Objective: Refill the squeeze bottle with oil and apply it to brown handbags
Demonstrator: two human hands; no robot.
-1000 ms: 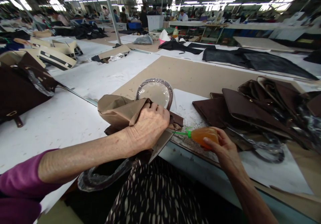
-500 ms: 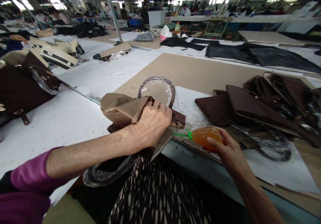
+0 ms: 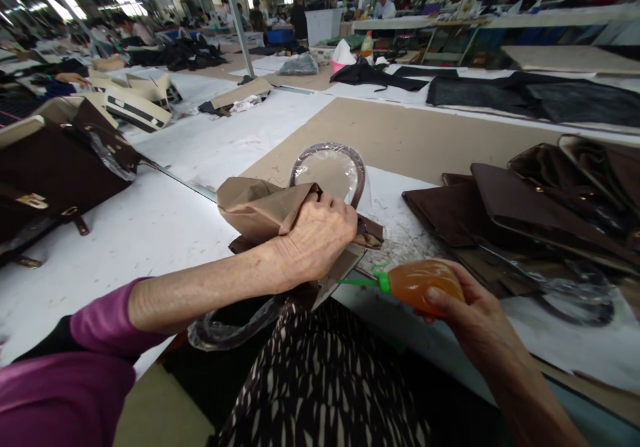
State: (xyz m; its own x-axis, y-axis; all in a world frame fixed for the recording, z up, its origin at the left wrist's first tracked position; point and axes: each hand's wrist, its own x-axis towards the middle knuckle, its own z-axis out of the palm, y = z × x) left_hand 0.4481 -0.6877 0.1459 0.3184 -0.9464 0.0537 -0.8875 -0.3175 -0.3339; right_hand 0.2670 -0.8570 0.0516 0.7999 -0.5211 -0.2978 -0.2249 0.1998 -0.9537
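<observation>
My left hand is closed on a brown handbag whose tan lining is turned outward, at the table's front edge. One plastic-wrapped handle of the bag stands up behind the hand; another wrapped handle hangs below, over my lap. My right hand grips a squeeze bottle of amber liquid, tipped on its side. The bottle's thin green nozzle points left at a flat panel of the bag under my left hand. Whether the tip touches it I cannot tell.
Several flat brown bag pieces are piled on the right, with a wrapped handle by them. A finished-looking brown handbag stands at left. Black material lies farther back. A metal post rises from the table; people are in the background.
The view has shifted, so most things appear farther right. The bottle sits slightly lower against the bag, its nozzle nearer the panel. Both hands keep their holds.
</observation>
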